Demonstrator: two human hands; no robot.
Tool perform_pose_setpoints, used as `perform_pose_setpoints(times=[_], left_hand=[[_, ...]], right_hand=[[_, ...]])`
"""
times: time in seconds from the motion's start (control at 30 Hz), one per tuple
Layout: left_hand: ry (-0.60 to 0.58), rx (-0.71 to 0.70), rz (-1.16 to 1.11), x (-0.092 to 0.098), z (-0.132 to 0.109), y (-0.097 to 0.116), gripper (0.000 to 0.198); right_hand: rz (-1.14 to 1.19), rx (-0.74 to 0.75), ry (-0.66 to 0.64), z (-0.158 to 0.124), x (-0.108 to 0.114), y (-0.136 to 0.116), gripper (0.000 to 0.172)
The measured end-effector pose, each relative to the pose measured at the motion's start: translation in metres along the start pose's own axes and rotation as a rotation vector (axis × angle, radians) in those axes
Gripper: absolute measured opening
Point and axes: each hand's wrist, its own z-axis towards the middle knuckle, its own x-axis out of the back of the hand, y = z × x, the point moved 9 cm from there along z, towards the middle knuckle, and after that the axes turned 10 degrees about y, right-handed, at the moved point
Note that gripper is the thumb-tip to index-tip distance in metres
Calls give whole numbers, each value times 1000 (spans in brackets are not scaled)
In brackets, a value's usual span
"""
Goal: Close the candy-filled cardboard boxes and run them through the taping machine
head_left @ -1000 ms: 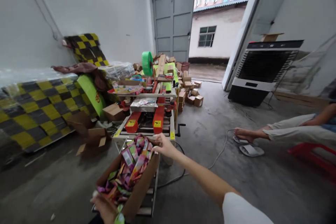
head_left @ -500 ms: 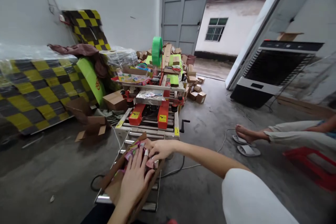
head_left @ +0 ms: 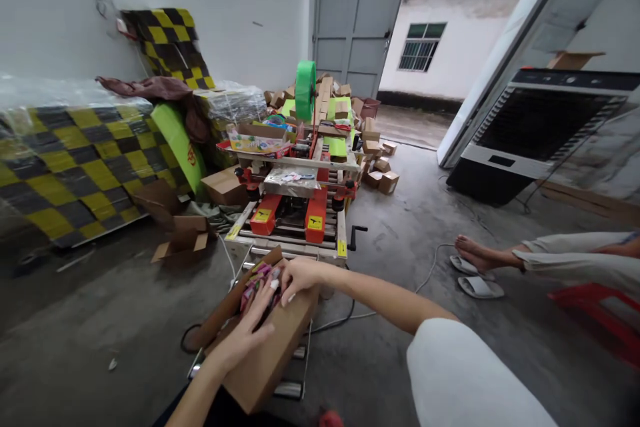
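A long, narrow open cardboard box (head_left: 273,350) rests on the roller conveyor (head_left: 289,389) in front of me. Small colourful packets (head_left: 256,280), mostly pink and purple, fill its far part. My left hand (head_left: 250,330) reaches in from the near side, fingers stretched out over the packets and a white wrap around one fingertip. At the box's far right edge, my right hand (head_left: 301,277) bends over the rim with its fingers curled down inside. What those fingers hold, if anything, is hidden.
Beyond the box stands a carton-sealing machine (head_left: 315,213) with a green tape roll (head_left: 305,90) and a side crank (head_left: 356,237). Small cartons (head_left: 387,181) are heaped behind it. An opened carton (head_left: 185,240) lies left. A person's bare feet (head_left: 475,255) are at right.
My left hand has shifted left and towards the near side. My right hand has moved slightly back to the box's rim. More of the box's right outer wall now shows.
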Motion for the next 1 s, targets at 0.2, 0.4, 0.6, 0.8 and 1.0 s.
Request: perform_pose_setpoints(times=[0.2,0.4,0.6,0.8,1.0], left_hand=[[116,10,100,18,-9,29,68],[528,141,303,25,-3,49,44],[800,315,164,15,-4,75,43],[765,22,-35,81,-1,116,36],[421,754,-755,69,6,-9,60]], right_hand=[[-32,79,421,-27,2,-6,24],[-16,-284,1022,-77,-29,-7,66],[-159,-422,746,-70,-43,-19,59],[-295,-354,626,-67,-32,-24,59],[-336,-161,480,-39,-26,-26,58]])
